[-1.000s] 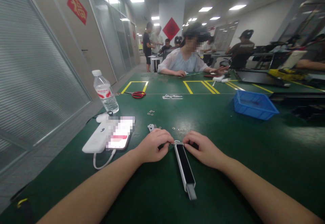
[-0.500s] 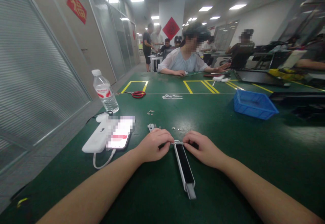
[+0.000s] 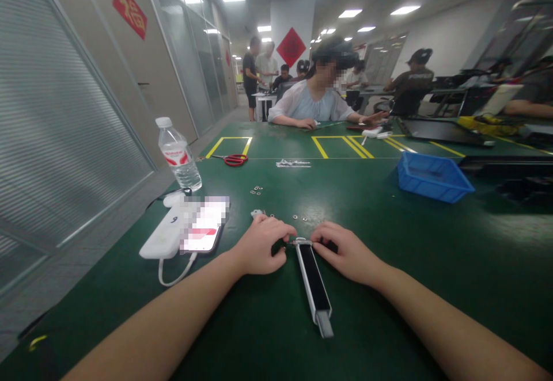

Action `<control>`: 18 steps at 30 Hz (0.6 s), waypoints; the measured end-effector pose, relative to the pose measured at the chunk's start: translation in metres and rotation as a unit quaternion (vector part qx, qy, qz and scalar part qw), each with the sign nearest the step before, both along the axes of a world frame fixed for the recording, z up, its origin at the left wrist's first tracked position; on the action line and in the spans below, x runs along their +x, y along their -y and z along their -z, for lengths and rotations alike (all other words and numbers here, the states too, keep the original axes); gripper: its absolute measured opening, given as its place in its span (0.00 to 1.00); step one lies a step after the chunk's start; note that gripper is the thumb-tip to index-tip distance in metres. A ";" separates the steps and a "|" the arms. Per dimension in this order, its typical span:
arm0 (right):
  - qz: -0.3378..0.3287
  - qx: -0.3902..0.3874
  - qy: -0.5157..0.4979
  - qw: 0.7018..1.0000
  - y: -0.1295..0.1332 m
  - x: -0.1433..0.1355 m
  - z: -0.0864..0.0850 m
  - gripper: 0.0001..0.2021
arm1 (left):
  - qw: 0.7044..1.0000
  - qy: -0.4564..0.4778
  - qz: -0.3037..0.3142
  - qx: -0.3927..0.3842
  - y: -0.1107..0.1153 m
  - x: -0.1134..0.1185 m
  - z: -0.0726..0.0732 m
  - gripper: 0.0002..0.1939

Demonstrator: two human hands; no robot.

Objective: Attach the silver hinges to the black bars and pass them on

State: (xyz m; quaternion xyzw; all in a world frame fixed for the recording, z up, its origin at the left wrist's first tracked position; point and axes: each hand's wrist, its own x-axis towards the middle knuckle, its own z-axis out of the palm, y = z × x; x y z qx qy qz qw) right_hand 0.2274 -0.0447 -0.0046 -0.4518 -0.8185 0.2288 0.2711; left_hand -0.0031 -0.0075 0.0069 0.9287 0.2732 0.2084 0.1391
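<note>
Left thumb's dropped away from the index finger since the last frame, so that hand (image 3: 263, 246) has a visible gap in its pinch now, while the right hand (image 3: 349, 254) looks pretty much parked where it was. So the left is basically let go, nothing gripped between thumb and index that I can see. Right fingertips are up against the far right corner of the white-framed bar (image 3: 314, 280), but it's kinda blurry and small there, so I can't tell if they're actually pinching it or just touching.

Bar's lying on the green table (image 3: 367, 323) between the two forearms, black face up. Long axis runs from the far end, right between the fingertips, back toward the wearer with a bit of a lean to the right, grey tab (image 3: 324, 324) at the near end. Right hand's the closer one, touching; left sits just beside the far left corner, where a thin little piece (image 3: 291, 243) pokes out sideways toward it. Couple of small rings (image 3: 295, 217) just past the far end, and a metal bracket (image 3: 257, 214) behind the left knuckles.
</note>
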 end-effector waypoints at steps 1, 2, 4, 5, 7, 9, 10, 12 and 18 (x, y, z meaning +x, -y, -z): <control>0.000 -0.001 0.000 1.000 0.000 0.000 0.000 0.06 | 1.000 -0.005 0.002 0.003 0.000 0.000 -0.001 0.19; 0.000 -0.001 0.000 1.000 0.000 0.000 0.000 0.06 | 1.000 -0.009 0.004 0.006 0.001 0.001 -0.001 0.18; 0.000 -0.002 0.001 1.000 0.000 0.000 -0.001 0.06 | 1.000 -0.013 0.007 0.010 0.001 0.001 -0.002 0.17; 0.000 -0.002 0.001 1.000 0.000 0.000 -0.001 0.06 | 1.000 -0.014 0.008 0.012 0.001 0.002 -0.002 0.17; 0.000 0.000 0.003 1.000 0.000 0.000 -0.001 0.06 | 1.000 -0.015 0.009 0.013 0.002 0.002 -0.003 0.16; 0.000 0.003 0.005 1.000 0.000 0.000 -0.001 0.06 | 1.000 -0.018 0.007 0.011 0.002 0.002 -0.002 0.16; 0.000 0.006 0.004 1.000 0.000 0.000 -0.001 0.06 | 1.000 -0.020 0.004 0.010 0.001 0.002 -0.002 0.16; 0.001 0.008 0.003 1.000 0.000 0.000 -0.001 0.06 | 1.000 -0.023 -0.011 0.010 0.001 0.002 0.000 0.15; -0.002 0.007 -0.003 1.000 0.000 0.000 0.000 0.06 | 0.993 -0.031 -0.110 -0.002 -0.002 0.002 0.006 0.10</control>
